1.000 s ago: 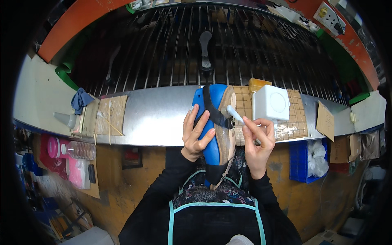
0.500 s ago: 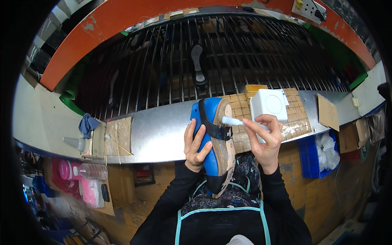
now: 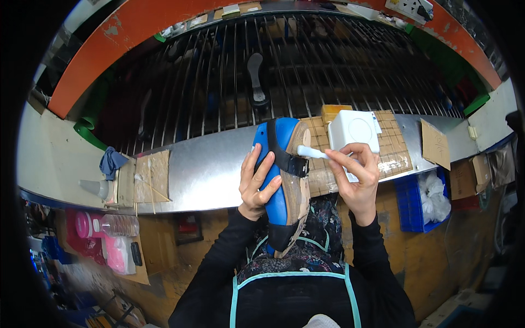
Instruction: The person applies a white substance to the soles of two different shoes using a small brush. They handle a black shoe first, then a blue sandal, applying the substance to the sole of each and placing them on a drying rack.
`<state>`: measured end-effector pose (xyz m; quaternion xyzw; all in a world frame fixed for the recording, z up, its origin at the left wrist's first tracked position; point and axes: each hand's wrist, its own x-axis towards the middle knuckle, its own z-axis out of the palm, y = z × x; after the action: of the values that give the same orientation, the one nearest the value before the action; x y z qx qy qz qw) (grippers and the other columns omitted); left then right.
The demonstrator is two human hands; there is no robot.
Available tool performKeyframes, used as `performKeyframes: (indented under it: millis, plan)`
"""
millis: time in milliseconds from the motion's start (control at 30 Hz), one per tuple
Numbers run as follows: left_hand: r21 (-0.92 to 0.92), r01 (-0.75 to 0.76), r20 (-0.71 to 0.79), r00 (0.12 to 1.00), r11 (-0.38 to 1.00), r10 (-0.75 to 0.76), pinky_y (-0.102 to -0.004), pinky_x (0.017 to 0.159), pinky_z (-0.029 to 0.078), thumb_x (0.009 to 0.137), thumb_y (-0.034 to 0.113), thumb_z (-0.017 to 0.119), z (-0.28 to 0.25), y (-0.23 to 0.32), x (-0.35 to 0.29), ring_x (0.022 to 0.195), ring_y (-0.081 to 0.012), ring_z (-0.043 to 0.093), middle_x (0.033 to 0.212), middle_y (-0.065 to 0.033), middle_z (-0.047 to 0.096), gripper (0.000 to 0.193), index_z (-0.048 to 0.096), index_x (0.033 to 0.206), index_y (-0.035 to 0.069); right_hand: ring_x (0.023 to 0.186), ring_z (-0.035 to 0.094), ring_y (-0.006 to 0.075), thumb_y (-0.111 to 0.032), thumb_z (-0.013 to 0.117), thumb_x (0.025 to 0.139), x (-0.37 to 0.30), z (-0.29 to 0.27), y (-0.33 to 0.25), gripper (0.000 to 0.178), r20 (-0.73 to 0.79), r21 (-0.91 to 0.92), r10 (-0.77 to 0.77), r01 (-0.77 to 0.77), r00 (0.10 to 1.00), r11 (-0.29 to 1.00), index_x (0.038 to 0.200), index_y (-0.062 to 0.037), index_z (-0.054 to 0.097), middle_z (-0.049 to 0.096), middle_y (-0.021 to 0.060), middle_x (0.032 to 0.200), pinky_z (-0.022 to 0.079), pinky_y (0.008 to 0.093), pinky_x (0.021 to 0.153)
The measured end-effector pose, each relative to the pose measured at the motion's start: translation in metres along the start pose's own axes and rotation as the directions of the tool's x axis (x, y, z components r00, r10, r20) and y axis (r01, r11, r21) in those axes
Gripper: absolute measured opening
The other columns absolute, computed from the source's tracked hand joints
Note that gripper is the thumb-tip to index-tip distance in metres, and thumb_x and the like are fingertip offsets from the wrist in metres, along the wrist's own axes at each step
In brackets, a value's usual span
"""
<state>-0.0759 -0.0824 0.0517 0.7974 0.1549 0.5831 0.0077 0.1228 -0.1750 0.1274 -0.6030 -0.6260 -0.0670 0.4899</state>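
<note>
A blue shoe last [image 3: 278, 199] with black straps [image 3: 280, 150] and a brown insole along its right side stands tilted over the bench's near edge. My left hand [image 3: 256, 188] is closed around its left side, fingers and thumb pressing on the blue surface. In my right hand [image 3: 358, 186] a white-handled brush [image 3: 314, 153] is pinched between thumb and fingers, its pale tip at the insole edge beside the front strap; whether it touches I cannot tell. Just beyond the right hand sits a white box-shaped container [image 3: 353, 128] on a taped cardboard sheet [image 3: 395, 139].
Metal bars [image 3: 219, 76] with a dark sole [image 3: 255, 79] on them lie beyond the steel bench [image 3: 202, 164]. A yellow block [image 3: 334, 111] stands behind the white container. Thin sticks [image 3: 151, 180] rest at left. A blue crate [image 3: 410, 205] is at lower right.
The view has shifted slightly, so the bench things appear higher and a little left. The brush tip stays at the insole edge, and both hands keep their holds.
</note>
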Motion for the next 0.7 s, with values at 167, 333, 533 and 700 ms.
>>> performKeyframes:
  millis: [167,333,533,700]
  plan:
    - [-0.003,-0.011,0.02,1.0,1.0,0.011,-0.0558,0.097,0.045,0.081,0.015,0.07,-0.001,-0.002,0.006,0.12,-0.0444,0.054,0.127,-0.0163,0.061,0.039,0.052,0.115,0.021,0.074,0.052,0.0132,-0.011,0.075,0.075,-0.003,-0.006,0.0,0.026,0.067,-0.003,-0.019,0.019,0.998,1.0,0.1,-0.0181,0.076,0.061,-0.0005,0.084,0.03,0.0293,0.072]
    - [-0.017,-0.016,0.034,0.999,1.0,0.017,-0.0557,0.098,0.045,0.079,0.017,0.072,-0.003,-0.003,0.013,0.121,-0.0439,0.054,0.127,-0.0147,0.061,0.041,0.053,0.115,0.022,0.075,0.053,0.0131,-0.01,0.075,0.075,-0.002,-0.011,0.0,0.026,0.089,-0.026,-0.05,0.052,0.995,0.998,0.099,-0.0182,0.076,0.062,-0.0006,0.085,0.03,0.0299,0.072]
    - [-0.052,-0.014,0.052,0.998,0.999,0.017,-0.0562,0.099,0.044,0.078,0.018,0.073,-0.004,-0.007,0.018,0.122,-0.0436,0.053,0.129,-0.0133,0.06,0.04,0.054,0.113,0.022,0.075,0.053,0.0129,-0.01,0.076,0.074,0.001,-0.014,0.002,0.026,0.117,-0.034,-0.118,0.123,0.986,0.992,0.099,-0.0189,0.076,0.062,-0.0009,0.085,0.03,0.0303,0.072]
    - [-0.065,0.007,0.075,0.997,0.998,-0.002,-0.0565,0.099,0.043,0.077,0.018,0.073,-0.005,-0.008,0.02,0.124,-0.0433,0.052,0.13,-0.0125,0.06,0.04,0.055,0.113,0.023,0.076,0.053,0.0131,-0.01,0.076,0.074,0.004,-0.022,0.003,0.026,0.193,0.036,-0.077,0.072,0.978,0.997,0.099,-0.0188,0.076,0.062,-0.0008,0.085,0.03,0.0301,0.072]
